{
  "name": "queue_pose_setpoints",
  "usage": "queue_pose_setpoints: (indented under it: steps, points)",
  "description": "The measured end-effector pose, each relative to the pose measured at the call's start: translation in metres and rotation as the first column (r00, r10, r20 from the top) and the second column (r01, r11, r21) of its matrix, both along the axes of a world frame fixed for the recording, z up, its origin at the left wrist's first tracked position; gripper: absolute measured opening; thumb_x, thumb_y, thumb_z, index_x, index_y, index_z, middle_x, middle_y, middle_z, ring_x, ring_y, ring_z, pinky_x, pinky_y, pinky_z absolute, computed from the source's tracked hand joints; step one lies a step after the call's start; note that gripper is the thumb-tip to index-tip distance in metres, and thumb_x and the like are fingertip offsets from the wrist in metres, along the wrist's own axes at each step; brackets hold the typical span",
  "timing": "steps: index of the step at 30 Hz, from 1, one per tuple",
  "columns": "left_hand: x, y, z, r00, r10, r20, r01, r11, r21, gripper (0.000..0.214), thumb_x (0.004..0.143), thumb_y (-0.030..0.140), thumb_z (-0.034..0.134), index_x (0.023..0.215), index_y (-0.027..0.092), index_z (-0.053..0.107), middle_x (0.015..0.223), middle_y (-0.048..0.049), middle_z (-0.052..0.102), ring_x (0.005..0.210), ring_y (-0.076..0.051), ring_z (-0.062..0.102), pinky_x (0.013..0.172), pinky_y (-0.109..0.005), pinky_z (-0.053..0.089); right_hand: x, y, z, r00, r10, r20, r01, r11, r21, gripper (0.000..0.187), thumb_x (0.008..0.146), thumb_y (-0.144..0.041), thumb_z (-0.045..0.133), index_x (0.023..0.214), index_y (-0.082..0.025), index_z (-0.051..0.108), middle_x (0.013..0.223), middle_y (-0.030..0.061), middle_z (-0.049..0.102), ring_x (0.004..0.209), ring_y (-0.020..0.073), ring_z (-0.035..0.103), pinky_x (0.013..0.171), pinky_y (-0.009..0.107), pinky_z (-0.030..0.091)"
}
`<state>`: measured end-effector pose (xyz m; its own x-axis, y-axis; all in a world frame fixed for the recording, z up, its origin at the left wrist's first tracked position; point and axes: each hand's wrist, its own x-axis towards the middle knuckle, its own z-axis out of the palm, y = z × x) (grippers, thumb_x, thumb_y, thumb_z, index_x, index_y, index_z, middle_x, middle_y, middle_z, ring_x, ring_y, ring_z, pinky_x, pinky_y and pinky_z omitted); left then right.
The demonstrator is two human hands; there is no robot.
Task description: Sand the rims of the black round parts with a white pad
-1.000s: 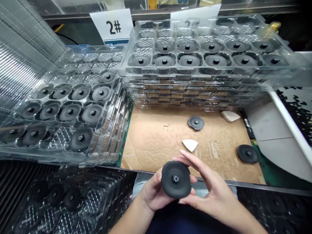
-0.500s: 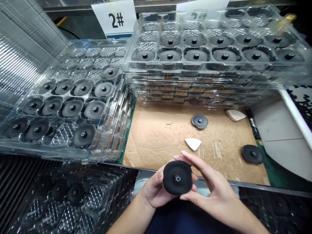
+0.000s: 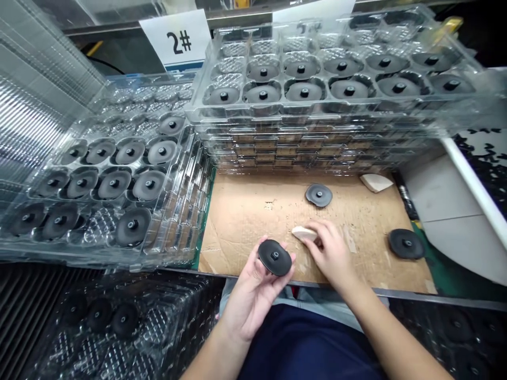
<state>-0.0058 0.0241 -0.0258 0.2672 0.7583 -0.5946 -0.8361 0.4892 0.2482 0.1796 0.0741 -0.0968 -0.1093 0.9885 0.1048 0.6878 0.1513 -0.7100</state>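
Note:
My left hand lies palm up and holds a black rubbery disc with a central hub on its fingers. My right hand rests on the cardboard sheet, its fingers closed over a pale triangular pad. Only the pad's pointed end shows past my fingers. Two more black discs lie on the cardboard, one at the back and one at the right. A second pale pad sits at the back right corner.
Stacked clear plastic trays with black discs in their pockets stand behind the cardboard, and another tray stack stands to the left. A "2#" sign stands at the back. More trays of discs lie low at the front left.
My right hand has let go of the disc and moved onto the pale pad, which it now covers. My left hand has lowered the disc and turned it flatter, palm up.

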Motion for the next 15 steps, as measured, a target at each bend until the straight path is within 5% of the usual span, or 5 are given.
queue_pose_setpoints:
  steps: [4,10,12,15]
  points:
    - [0.004,0.002,0.002,0.999,0.014,-0.046,-0.015,1.000,-0.025,0.060,0.074,0.030,0.072,0.125,0.020,0.044,0.116,-0.0123,0.065,0.112,-0.031,0.060,0.099,-0.040,0.044,-0.008,0.005,0.018,0.993,0.103,-0.052,-0.103,0.995,0.008,0.022,0.090,-0.026,0.047,0.098,-0.018,0.065,0.089,0.0075,0.069,0.085,0.0229,0.063,0.076,0.037,0.050]
    - [0.021,0.006,0.008,0.981,-0.084,-0.174,0.099,0.992,0.081,0.052,0.062,0.032,0.080,0.109,0.016,0.063,0.115,-0.0099,0.066,0.108,-0.024,0.061,0.094,-0.031,0.048,-0.018,-0.010,0.097,0.978,0.128,-0.162,-0.109,0.987,0.123,0.024,0.092,-0.023,0.044,0.111,-0.021,0.059,0.109,0.0050,0.066,0.096,0.0196,0.060,0.081,0.035,0.047]
    - [0.027,0.007,0.012,0.972,-0.129,-0.196,0.148,0.985,0.088,0.054,0.058,0.033,0.082,0.107,0.019,0.065,0.112,-0.0086,0.067,0.103,-0.021,0.063,0.088,-0.026,0.050,-0.023,-0.020,0.119,0.948,0.240,-0.209,-0.210,0.965,0.155,0.024,0.091,-0.016,0.042,0.108,-0.017,0.058,0.098,0.0052,0.068,0.087,0.0182,0.059,0.077,0.034,0.046]
    - [0.033,0.010,0.019,0.961,-0.135,-0.242,0.153,0.987,0.054,0.055,0.052,0.025,0.086,0.103,0.023,0.067,0.103,-0.0039,0.070,0.090,-0.016,0.066,0.076,-0.020,0.052,-0.023,-0.025,0.135,0.896,0.391,-0.212,-0.398,0.917,0.010,0.021,0.090,-0.010,0.042,0.097,-0.016,0.061,0.088,0.0030,0.067,0.077,0.0152,0.058,0.069,0.029,0.045]
